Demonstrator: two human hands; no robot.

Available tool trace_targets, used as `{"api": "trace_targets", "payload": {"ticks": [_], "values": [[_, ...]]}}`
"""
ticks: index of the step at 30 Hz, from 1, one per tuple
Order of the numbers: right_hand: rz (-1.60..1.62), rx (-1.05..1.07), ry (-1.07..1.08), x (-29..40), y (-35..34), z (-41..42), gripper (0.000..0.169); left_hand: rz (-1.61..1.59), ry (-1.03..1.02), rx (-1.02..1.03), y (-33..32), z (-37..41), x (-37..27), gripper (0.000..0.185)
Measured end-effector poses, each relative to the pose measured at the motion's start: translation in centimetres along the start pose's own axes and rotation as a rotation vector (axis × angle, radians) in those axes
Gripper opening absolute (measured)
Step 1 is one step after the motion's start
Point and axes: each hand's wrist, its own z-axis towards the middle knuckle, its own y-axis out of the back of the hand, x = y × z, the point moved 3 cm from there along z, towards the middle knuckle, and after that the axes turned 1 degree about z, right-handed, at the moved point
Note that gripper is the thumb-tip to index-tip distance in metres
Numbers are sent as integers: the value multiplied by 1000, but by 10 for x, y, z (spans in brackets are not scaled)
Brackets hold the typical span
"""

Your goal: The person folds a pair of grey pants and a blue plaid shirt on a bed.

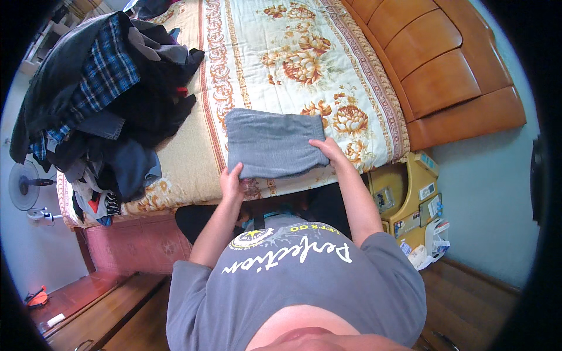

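A folded grey knit garment point(274, 145) with a ribbed band at its right end lies at the near edge of the bed, on the floral bedspread point(281, 87). At its lower left corner my left hand point(232, 182) grips the edge, thumb on top. My right hand point(329, 151) holds the banded right end, thumb on top and fingers underneath, out of sight. To the left rises a large heap of clothes point(145, 101), mostly dark, with a blue plaid shirt point(107, 63) on it.
A brown headboard point(439, 57) stands at the bed's right end. Below it is a yellow bedside cabinet point(412, 188) with small items and a white plastic bag point(434, 245) beside it. A fan point(25, 184) is at the far left, and a wooden cabinet top point(109, 307) lies lower left.
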Motion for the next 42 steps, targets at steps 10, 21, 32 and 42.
{"api": "trace_targets", "payload": {"ticks": [10, 21, 32, 42], "values": [[420, -186, 360, 57, -37, -44, 49, -68, -303, 162, -62, 46, -154, 23], [350, -357, 170, -106, -104, -49, 64, 53, -63, 49, 7, 63, 2, 49], [-827, -196, 236, 7, -23, 44, 78, 44, 349, 128, -66, -14, 93, 53], [140, 330, -96, 74, -31, -53, 36, 50, 110, 304, -100, -80, -73, 37]]}}
